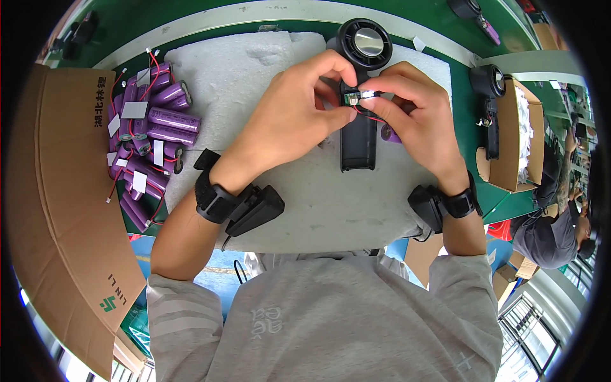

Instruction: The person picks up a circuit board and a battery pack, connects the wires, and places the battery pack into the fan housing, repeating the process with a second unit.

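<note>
A black handheld fan (358,143) lies on the foam pad, its round head away from me and its handle pointing toward me. Across the top of the handle is a small green circuit board (351,99), which my left hand (293,111) pinches between thumb and fingers. My right hand (414,105) is closed on a small white plug (367,95) at the board's right end. Red wire runs below the plug toward a purple battery cell (391,134), mostly hidden under my right hand.
Several purple battery cells (172,119) with wires are heaped on the left beside a large cardboard box (70,191). A second black fan (490,114) and an open carton (509,159) stand at right. Another fan head (464,9) lies at the far right. A person (550,235) sits beyond.
</note>
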The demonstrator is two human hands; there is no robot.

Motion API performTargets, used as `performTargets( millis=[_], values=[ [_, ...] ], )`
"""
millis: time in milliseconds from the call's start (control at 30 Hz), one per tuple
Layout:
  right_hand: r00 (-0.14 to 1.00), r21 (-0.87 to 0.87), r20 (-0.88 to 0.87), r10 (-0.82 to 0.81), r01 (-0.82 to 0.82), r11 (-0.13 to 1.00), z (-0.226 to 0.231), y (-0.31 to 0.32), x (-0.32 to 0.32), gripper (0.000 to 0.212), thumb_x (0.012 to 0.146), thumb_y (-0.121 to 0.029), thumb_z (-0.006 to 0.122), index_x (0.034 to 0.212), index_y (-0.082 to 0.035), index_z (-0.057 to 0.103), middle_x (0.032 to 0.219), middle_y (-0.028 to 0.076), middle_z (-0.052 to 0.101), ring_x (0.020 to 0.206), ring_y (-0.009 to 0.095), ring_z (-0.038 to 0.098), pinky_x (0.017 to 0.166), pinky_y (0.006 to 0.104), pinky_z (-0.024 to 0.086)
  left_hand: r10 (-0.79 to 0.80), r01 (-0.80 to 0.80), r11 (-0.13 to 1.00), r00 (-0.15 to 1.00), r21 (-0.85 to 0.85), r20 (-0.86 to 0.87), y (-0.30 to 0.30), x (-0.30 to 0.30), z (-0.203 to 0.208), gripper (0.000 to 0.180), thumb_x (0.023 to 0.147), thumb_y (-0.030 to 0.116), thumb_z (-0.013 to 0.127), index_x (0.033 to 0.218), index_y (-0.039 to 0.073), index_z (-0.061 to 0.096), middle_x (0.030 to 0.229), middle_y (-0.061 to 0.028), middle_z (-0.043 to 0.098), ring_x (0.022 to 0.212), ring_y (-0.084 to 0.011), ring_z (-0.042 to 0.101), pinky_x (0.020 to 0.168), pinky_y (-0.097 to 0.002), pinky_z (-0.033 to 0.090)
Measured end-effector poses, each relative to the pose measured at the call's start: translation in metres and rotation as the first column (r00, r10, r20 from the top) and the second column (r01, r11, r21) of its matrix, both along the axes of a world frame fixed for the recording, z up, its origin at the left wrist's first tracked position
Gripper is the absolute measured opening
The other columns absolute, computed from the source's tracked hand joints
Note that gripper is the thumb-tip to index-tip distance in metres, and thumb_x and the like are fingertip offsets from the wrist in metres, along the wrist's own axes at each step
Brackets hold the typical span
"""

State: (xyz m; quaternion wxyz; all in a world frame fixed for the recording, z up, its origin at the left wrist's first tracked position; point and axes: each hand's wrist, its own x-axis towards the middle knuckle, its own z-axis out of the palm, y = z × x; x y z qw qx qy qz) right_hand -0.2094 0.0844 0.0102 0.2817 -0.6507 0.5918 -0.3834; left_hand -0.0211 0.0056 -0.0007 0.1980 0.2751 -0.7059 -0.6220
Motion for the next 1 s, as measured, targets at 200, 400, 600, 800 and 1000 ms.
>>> performTargets(
  millis=[200,400,600,800,1000],
  values=[
    [0.993,-0.059,-0.118,-0.012,0.005,0.998,0.002,0.000,0.002,0.016,0.081,-0.001,0.070,0.098,-0.002,0.070,0.086,0.006,0.061,0.065,0.011,0.057,0.055,0.0223,0.046,0.059,-0.057,0.998,0.996,0.019,-0.065,0.000,-0.002,-0.004,0.024,0.077,0.001,0.064,0.099,0.004,0.056,0.094,-0.0065,0.064,0.074,-0.0133,0.059,0.064,-0.0286,0.048],
    [0.992,-0.088,-0.124,-0.031,0.021,0.996,-0.002,0.000,0.004,0.017,0.081,-0.001,0.071,0.098,-0.002,0.070,0.086,0.006,0.061,0.063,0.011,0.056,0.054,0.0224,0.045,0.053,-0.049,0.997,0.995,0.060,-0.080,-0.002,-0.001,-0.005,0.023,0.076,0.002,0.064,0.097,0.004,0.056,0.096,-0.0058,0.063,0.075,-0.0133,0.059,0.064,-0.0285,0.048],
    [0.978,-0.177,-0.199,-0.065,0.029,0.984,-0.004,-0.002,0.007,0.017,0.080,-0.002,0.073,0.097,-0.003,0.070,0.085,0.005,0.062,0.061,0.010,0.056,0.052,0.0221,0.044,0.096,-0.096,0.995,0.995,-0.011,-0.004,0.003,-0.004,-0.004,0.022,0.077,-0.002,0.064,0.094,0.005,0.053,0.088,-0.0018,0.059,0.072,-0.0096,0.056,0.062,-0.0248,0.045],
    [0.968,-0.160,-0.229,-0.101,0.065,0.985,0.001,-0.002,0.013,0.019,0.079,-0.003,0.074,0.097,-0.004,0.071,0.085,0.005,0.063,0.061,0.010,0.057,0.050,0.0224,0.044,0.146,-0.144,0.987,0.989,-0.077,0.028,0.007,-0.007,-0.003,0.022,0.076,-0.004,0.062,0.090,0.006,0.049,0.080,-0.0001,0.055,0.067,-0.0072,0.053,0.057,-0.0235,0.043],
    [0.959,-0.226,-0.272,-0.081,0.018,0.974,-0.001,-0.001,0.011,0.020,0.078,-0.001,0.075,0.098,-0.003,0.071,0.085,0.006,0.064,0.062,0.011,0.059,0.052,0.0223,0.046,0.176,-0.167,0.980,0.981,-0.105,0.079,0.010,-0.009,-0.001,0.022,0.074,-0.004,0.060,0.091,0.006,0.048,0.078,-0.0015,0.055,0.066,-0.0082,0.052,0.057,-0.0245,0.043]
  ],
)
